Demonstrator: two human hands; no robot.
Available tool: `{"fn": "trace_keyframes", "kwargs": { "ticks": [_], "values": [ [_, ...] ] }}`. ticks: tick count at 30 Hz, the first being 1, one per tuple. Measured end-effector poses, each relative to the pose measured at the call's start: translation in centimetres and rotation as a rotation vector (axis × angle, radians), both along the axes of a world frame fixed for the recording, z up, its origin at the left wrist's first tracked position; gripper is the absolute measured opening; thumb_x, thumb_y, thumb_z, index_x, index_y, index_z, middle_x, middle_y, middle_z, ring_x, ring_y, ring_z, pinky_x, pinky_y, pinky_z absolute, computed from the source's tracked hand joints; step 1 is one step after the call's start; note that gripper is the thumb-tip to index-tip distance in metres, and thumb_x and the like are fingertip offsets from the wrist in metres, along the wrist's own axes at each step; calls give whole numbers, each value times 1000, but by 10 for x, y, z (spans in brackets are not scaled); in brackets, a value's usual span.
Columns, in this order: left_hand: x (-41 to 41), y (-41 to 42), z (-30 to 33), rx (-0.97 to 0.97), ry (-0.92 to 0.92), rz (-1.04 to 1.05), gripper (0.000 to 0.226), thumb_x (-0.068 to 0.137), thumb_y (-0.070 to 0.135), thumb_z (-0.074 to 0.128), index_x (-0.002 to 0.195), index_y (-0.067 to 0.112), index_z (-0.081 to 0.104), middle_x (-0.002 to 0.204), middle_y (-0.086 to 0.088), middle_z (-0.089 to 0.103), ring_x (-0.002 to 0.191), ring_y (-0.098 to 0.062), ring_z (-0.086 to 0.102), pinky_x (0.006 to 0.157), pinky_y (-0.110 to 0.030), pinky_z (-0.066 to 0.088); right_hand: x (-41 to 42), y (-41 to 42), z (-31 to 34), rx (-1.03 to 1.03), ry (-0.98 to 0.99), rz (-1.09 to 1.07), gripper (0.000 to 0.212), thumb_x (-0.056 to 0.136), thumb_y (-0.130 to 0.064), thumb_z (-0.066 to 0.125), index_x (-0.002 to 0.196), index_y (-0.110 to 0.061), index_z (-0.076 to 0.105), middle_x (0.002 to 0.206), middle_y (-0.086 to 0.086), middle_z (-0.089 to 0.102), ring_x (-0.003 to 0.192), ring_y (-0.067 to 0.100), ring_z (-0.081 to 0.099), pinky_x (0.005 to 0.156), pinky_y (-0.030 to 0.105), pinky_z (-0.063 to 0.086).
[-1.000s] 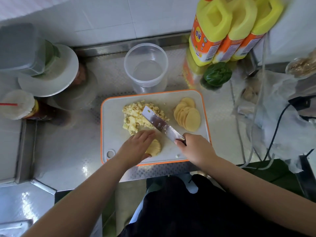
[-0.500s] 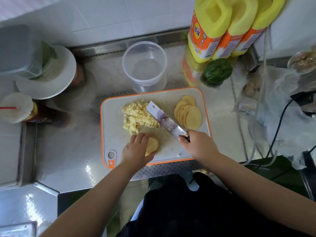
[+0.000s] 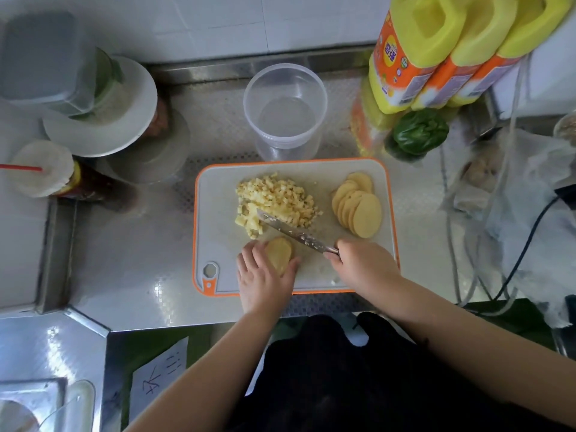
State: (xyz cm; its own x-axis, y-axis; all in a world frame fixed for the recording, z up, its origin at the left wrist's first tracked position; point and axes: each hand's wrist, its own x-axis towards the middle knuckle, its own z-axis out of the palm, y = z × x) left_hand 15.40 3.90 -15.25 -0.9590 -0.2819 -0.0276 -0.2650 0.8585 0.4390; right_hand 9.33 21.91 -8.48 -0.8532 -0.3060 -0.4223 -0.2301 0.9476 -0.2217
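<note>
Over the last second the knife comes down off the diced potato. Its blade, which lay across the middle of the pile, now runs along the pile's near edge, just beyond the small stack of slices, with bits of potato stuck to the steel. The left grip has drawn back off the stack it half covered before; its fingers now curve round the left side and the thumb braces the near right edge, so the top slice shows. The right grip stays closed round the knife's handle. This looks like lining up the next cuts, with the stack due to become strips and then cubes like the pile. The stack lies flat at the near middle of the cutting board, pale yellow and round; how many slices it holds is hard to tell. A fan of uncut slices waits at the board's right side, apart from the blade. The board rests on the steel worktop.
</note>
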Motion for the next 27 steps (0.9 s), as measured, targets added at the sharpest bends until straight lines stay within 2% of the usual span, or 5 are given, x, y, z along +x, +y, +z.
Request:
{"fn": "trace_keyframes", "kwargs": {
  "ticks": [5,13,17,21,27],
  "values": [
    [-5,-11,-11,-29,226,-241,24,92,29,56,84,10,69,94,-7,61,86,-29,53,71,-38,49,-1,-2,3,15,57,107,37,99,-41,43,73,-14,39,52,-2,32,43,13,26,41,29,16],
    [-12,-12,-17,206,155,-172,27,92,29,54,87,9,71,95,-4,65,86,-26,53,75,-28,41,1,-7,1,106,-3,121,53,69,-18,83,61,-17,31,48,-9,6,40,7,2,44,17,0],
    [-11,-13,-20,231,160,-164,27,93,28,54,89,9,72,97,-4,66,89,-24,52,78,-27,42,2,-3,-25,178,-65,218,8,96,-15,54,89,-12,51,58,-3,26,47,14,25,43,28,13],
    [-12,-13,-19,210,203,-165,25,93,25,56,88,7,72,94,-4,66,88,-21,49,79,-21,39,-7,-2,-26,128,-137,206,20,98,-25,52,103,-7,54,62,-3,31,65,21,44,51,28,30],
    [-11,-11,-15,186,189,-178,7,89,14,69,85,9,70,90,-2,63,85,-21,51,73,-26,44,-21,2,-21,21,-180,94,38,99,-46,40,87,-12,53,62,-2,43,61,22,51,53,30,36]
  ]
}}
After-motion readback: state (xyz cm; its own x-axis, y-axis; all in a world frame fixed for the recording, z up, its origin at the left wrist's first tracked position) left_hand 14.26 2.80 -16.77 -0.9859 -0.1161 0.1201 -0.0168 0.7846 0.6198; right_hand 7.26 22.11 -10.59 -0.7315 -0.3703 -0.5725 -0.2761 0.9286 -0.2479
